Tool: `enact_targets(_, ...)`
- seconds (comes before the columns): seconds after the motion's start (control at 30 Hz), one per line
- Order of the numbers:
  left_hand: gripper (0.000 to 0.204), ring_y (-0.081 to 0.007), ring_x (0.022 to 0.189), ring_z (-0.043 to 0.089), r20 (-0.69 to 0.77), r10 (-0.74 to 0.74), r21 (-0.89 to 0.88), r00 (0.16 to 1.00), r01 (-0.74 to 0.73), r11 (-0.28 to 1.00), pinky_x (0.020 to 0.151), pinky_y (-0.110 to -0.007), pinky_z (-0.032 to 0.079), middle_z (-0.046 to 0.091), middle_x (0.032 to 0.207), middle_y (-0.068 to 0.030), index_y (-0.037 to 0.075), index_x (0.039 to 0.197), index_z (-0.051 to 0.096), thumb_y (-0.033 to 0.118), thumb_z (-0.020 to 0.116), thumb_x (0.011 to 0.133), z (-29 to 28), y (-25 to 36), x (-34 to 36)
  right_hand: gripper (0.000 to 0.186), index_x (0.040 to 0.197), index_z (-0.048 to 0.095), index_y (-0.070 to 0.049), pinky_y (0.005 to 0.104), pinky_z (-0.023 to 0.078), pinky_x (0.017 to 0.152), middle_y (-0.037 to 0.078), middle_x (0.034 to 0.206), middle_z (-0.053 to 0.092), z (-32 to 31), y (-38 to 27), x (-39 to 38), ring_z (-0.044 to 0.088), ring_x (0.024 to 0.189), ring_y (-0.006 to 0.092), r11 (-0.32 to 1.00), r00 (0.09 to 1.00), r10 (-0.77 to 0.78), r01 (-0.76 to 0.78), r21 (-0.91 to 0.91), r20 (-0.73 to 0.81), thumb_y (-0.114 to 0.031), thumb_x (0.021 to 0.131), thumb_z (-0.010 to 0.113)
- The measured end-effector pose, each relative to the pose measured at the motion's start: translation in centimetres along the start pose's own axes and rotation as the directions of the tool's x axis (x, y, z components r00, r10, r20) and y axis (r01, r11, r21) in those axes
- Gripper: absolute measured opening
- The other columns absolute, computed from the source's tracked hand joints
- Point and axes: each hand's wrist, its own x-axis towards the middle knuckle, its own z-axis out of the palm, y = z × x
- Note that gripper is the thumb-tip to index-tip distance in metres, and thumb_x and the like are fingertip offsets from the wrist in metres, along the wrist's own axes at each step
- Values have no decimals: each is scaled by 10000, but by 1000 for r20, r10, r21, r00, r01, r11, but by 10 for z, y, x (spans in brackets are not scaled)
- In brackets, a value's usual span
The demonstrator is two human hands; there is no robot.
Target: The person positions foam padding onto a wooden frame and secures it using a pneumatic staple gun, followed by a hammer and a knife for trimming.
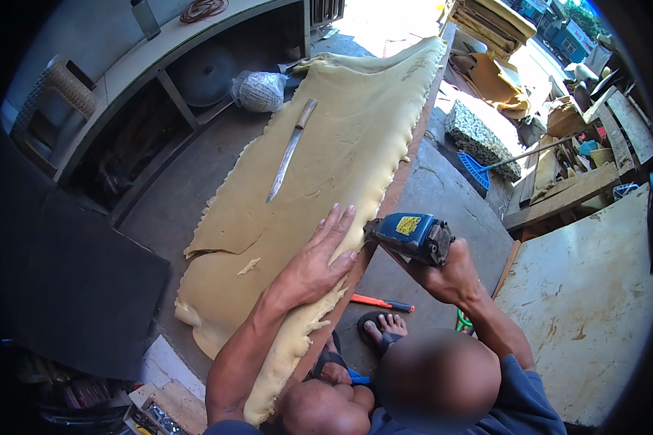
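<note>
1. Pale yellow foam sheet [334,167] lies over a long wooden board [416,148], its long axis running from close by the body outward and slightly right; ragged edges.
2. Left hand [315,264] is the nearer: palm down on the foam's right margin, fingers extended, grasping nothing.
3. Right hand [451,274] clenched round the grip of a blue staple gun [416,237], out beyond the board's right side.
4. Key relation: gun lies crosswise to the foam, nose pointing left at its right edge, just beside the left fingertips. Actual contact: cannot tell.
5. Knife [292,148] rests on the foam, beyond the left hand.
</note>
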Motion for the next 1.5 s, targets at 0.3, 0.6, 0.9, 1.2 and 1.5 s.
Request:
enact_targets(0.3,736,-366,1537,224,-1,1,46,1000,-1,999,1237,-392,222,202,1662,-232,130,1627,207,279,560,998,-1,-3,-4,225,999,715,8,403,547,641,238,762,692,-11,-25,8,721,685,333,995,995,60,-53,-85,81,-98,800,714)
enact_targets(0.6,739,-368,1541,210,-7,21,-5,1000,-21,1000,1239,-386,213,206,1658,-237,97,1625,193,253,554,999,2,-10,-1,180,951,713,19,396,547,610,220,733,692,-1,-20,-10,722,655,333,996,994,-18,26,-84,104,-78,799,709)
enact_targets(0.9,659,-352,1553,181,23,17,-133,1000,-14,991,1252,-400,163,191,1666,-228,39,1619,166,278,457,1078,-2,-22,-37,174,915,715,19,408,551,617,225,720,687,14,-19,-14,721,654,332,992,992,36,-21,-122,124,-101,790,708)
enact_targets(1.2,701,-475,1500,231,-53,-22,38,998,24,999,1220,-468,245,196,1633,-300,28,1613,164,274,502,1050,9,7,-62,219,985,730,5,392,560,615,196,718,701,15,-19,-32,733,650,283,1000,994,27,-27,0,106,-101,794,726)
enact_targets(1.5,737,-501,1500,210,-8,22,-42,1000,-22,999,1226,-485,233,155,1635,-317,27,1615,144,286,521,1037,9,1,-79,296,1077,726,12,350,574,700,180,879,752,17,-33,-41,749,770,243,993,962,65,-37,-111,264,-60,790,716)
